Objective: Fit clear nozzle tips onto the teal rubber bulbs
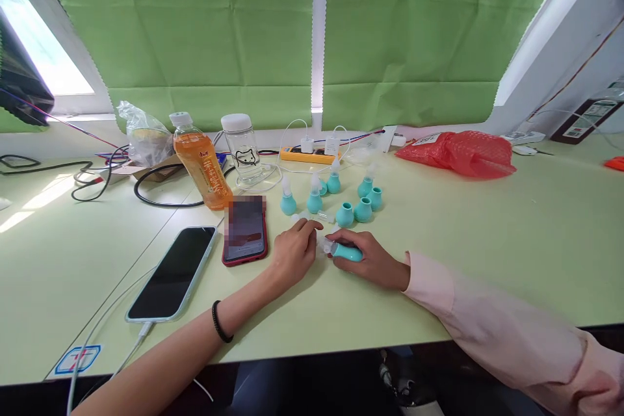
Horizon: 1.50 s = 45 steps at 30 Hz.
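My right hand (365,257) is wrapped around a teal squeeze bulb (348,252) lying on its side, its mouth turned left. From that mouth a clear plastic nozzle (324,245) reaches toward my left hand (296,248), whose curled fingers close on its far end; the exact fingertip contact is partly hidden. Just beyond both hands stand teal bulbs with clear nozzles, such as one bulb (288,203) at the left and another (334,182) farther back. Several bulbs without nozzles, among them an open-mouthed bulb (344,214), stand to the right. A small clear piece (325,216) lies between them.
Left of my hands lie a red-cased phone (245,231) and a larger phone (173,273) on a charging cable. Behind them stand an orange drink bottle (202,162) and a clear jar (247,156). A yellow power strip (292,155) and red plastic packaging (458,155) sit at the back.
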Each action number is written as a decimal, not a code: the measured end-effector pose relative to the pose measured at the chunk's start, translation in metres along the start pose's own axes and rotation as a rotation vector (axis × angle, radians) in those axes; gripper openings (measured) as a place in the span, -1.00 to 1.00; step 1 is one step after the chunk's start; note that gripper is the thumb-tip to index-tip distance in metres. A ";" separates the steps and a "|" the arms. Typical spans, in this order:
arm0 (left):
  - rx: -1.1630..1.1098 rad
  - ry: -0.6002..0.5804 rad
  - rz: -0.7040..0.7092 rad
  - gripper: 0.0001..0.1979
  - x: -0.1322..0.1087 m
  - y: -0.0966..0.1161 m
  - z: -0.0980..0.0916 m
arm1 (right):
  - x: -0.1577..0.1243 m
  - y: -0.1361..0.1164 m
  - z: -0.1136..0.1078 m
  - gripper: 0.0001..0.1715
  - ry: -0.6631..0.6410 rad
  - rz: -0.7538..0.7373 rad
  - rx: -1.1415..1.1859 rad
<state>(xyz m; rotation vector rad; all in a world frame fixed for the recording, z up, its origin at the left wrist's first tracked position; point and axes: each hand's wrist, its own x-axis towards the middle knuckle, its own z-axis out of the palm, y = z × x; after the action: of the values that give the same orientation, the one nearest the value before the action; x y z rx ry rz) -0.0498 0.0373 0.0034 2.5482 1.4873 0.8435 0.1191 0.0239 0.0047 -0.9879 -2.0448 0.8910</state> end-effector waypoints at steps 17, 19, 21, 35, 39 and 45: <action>0.220 0.319 0.523 -0.88 -0.004 0.005 0.005 | 0.005 -0.003 0.000 -0.69 0.035 0.401 0.506; 0.232 0.327 0.549 -0.88 -0.004 0.004 0.004 | 0.004 -0.002 0.001 -0.66 0.041 0.397 0.486; 0.205 0.304 0.567 -0.87 -0.004 0.003 0.004 | 0.003 0.001 0.002 -0.65 0.060 0.373 0.435; 0.199 0.133 0.496 -0.81 0.000 0.002 0.004 | 0.001 0.006 -0.004 -0.71 0.072 0.211 0.089; 0.173 0.214 0.540 -0.84 0.001 0.001 0.000 | 0.001 0.002 -0.006 -0.73 0.040 0.242 0.204; 0.327 0.255 0.629 -0.87 -0.003 0.007 -0.002 | 0.001 0.004 -0.004 -0.71 0.064 0.272 0.221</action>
<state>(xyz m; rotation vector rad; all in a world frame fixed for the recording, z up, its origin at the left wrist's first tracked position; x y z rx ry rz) -0.0468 0.0309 0.0061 3.3412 0.9139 1.0964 0.1230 0.0276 0.0037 -1.1700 -1.7403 1.1828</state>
